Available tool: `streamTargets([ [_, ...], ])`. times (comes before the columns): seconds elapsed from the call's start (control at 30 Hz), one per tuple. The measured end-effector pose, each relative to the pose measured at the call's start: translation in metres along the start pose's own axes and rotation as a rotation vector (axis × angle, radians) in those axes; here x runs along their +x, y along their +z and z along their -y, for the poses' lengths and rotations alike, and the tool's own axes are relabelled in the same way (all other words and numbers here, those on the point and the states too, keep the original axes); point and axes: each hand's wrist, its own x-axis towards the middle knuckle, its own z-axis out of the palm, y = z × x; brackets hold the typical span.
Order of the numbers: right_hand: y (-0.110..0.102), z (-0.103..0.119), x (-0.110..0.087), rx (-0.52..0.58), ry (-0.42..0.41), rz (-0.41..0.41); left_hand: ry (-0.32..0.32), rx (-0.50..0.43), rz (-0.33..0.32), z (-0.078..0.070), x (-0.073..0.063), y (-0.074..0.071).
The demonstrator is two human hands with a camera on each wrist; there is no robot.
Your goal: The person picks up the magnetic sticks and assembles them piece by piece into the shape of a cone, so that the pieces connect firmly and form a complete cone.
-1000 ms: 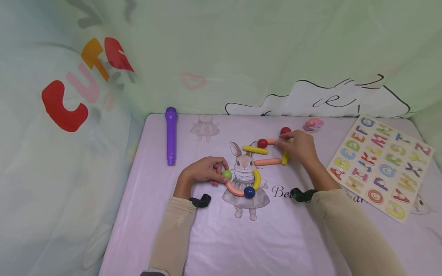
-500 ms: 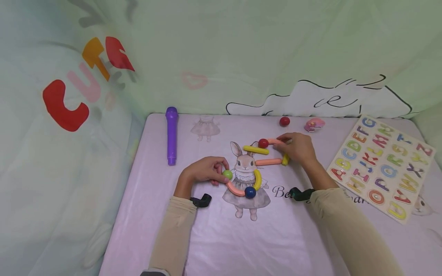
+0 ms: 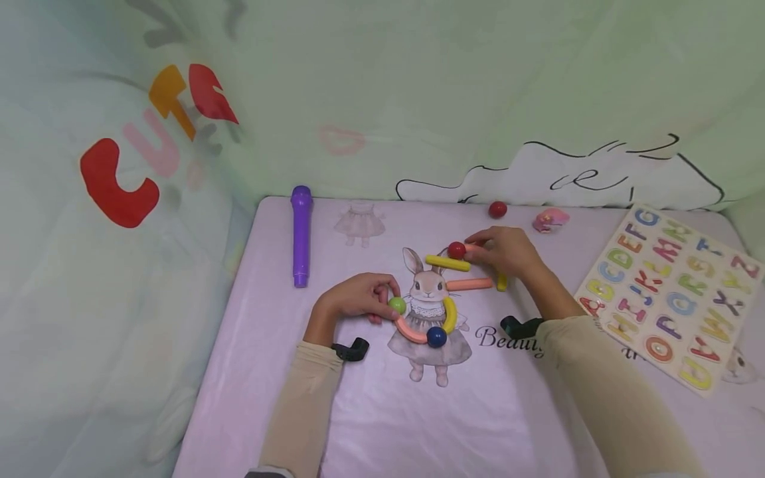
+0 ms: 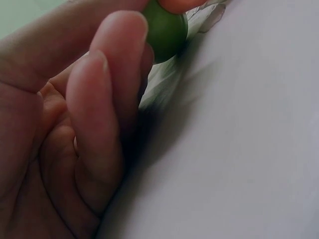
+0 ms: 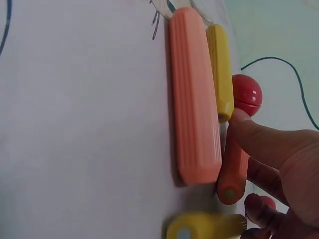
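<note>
In the head view my left hand (image 3: 361, 295) pinches a green ball (image 3: 396, 305) at one end of a curved chain. An orange curved stick (image 3: 412, 332), a blue ball (image 3: 437, 336) and a yellow curved stick (image 3: 450, 315) follow on from it. The left wrist view shows the green ball (image 4: 167, 32) by the fingertips, other fingers curled below. My right hand (image 3: 508, 252) pinches an orange stick (image 5: 233, 172) with a red ball (image 5: 246, 93) at its far end. Beside that lie a straight yellow stick (image 3: 448, 263) and a straight orange stick (image 3: 470, 284).
Another yellow stick (image 3: 502, 282) lies under the right hand. A loose red ball (image 3: 498, 209) and a pink toy (image 3: 550, 220) are at the table's back edge. A purple toy microphone (image 3: 301, 236) lies left, an alphabet board (image 3: 669, 299) right.
The loose red ball has rolled from the right fingertips toward the back edge. My right hand has shifted left along the orange stick to its red ball. The left hand stays on the green ball.
</note>
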Motion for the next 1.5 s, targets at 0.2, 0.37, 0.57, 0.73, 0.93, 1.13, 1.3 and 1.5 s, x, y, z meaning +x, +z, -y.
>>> streamTargets([
  [0.2, 0.006, 0.006, 0.002, -0.01, -0.015, 0.013, -0.006, -0.001, -0.007, -0.002, -0.001, 0.0],
  [0.37, 0.008, 0.004, 0.002, -0.002, -0.035, 0.036, -0.013, -0.009, -0.006, -0.002, 0.0, 0.001],
  [0.57, 0.011, 0.0, 0.001, -0.021, -0.074, 0.031, -0.014, -0.019, -0.005, -0.001, 0.0, 0.002],
  [0.73, 0.011, 0.001, -0.002, -0.043, -0.093, 0.021, -0.016, -0.022, -0.003, -0.001, 0.0, 0.002],
  [0.93, 0.009, -0.002, -0.006, -0.034, -0.119, 0.01, -0.017, -0.011, -0.006, -0.003, -0.001, 0.002],
  [1.13, 0.007, -0.005, -0.012, 0.011, -0.156, -0.067, -0.016, 0.004, -0.008, -0.003, 0.0, 0.002],
  [1.3, 0.004, -0.002, -0.017, 0.059, -0.194, -0.173, -0.019, -0.001, -0.01, -0.002, 0.0, 0.002],
  [1.5, 0.0, 0.017, -0.026, 0.113, -0.28, -0.209, -0.006, -0.005, -0.013, -0.001, 0.0, 0.002],
])
